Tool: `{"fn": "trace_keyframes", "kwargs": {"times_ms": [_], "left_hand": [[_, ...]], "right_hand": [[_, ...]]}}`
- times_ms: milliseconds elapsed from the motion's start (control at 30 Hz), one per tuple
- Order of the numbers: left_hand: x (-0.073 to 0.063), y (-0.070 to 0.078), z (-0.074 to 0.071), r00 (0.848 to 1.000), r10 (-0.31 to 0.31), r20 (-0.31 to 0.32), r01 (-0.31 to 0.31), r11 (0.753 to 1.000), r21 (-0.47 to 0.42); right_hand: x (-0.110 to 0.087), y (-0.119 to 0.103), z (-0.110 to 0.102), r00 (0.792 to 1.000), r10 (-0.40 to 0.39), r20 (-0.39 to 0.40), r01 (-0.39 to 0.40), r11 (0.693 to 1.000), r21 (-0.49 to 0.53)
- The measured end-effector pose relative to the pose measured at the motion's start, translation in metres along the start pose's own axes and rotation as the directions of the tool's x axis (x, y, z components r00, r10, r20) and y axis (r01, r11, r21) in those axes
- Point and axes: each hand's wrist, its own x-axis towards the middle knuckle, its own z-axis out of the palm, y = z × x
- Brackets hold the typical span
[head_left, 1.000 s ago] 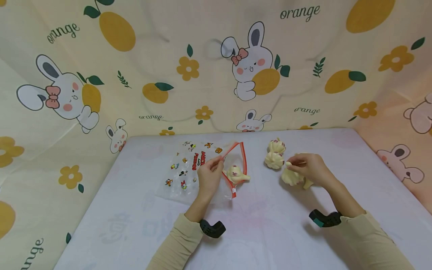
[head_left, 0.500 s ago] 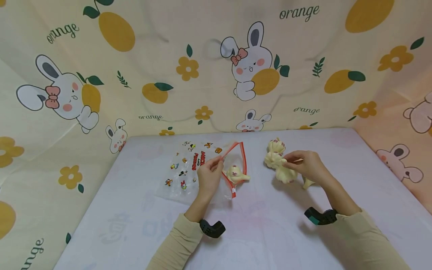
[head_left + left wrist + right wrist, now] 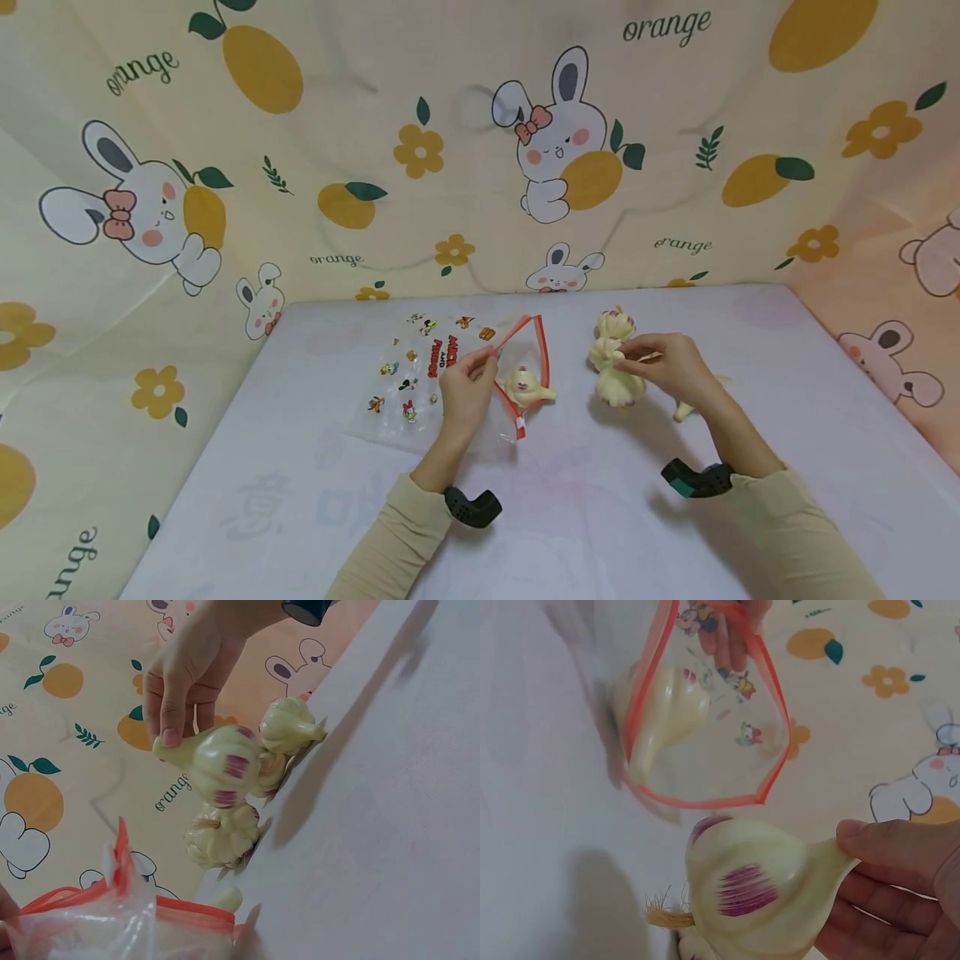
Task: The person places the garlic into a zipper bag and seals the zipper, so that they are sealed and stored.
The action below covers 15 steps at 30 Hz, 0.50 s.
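My left hand (image 3: 467, 392) pinches the red-edged rim of a clear zip bag (image 3: 397, 429) printed with cartoon figures, keeping its mouth raised and facing right. One garlic bulb (image 3: 522, 386) lies just inside that mouth, its stem poking over the edge; the right wrist view shows this bulb (image 3: 667, 705) too. Between thumb and fingers, my right hand (image 3: 671, 362) holds another garlic bulb (image 3: 620, 390) by its stem, above the table and right of the bag. Purple streaks and a tuft of roots show on this held bulb (image 3: 757, 892).
Two garlic bulbs (image 3: 615, 323) sit close together at the back, behind the held one. Another bulb (image 3: 684, 410) is partly hidden by my right wrist. The white table (image 3: 570, 508) ends at a patterned cloth backdrop (image 3: 465, 150).
My right hand has lifted the garlic bulb and carried it left, closer to the bag, uncovering part of the bulb at the right. The left hand and bag have stayed in place.
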Motion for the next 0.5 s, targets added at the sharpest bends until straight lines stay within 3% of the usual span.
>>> {"fn": "trace_keyframes", "kwargs": {"times_ms": [500], "left_hand": [[-0.001,0.001,0.000,1.000,-0.004,0.007,0.004,1.000,-0.008]], "right_hand": [[0.008,-0.005,0.013,1.000,0.017,-0.021,-0.017,1.000,0.021]]}}
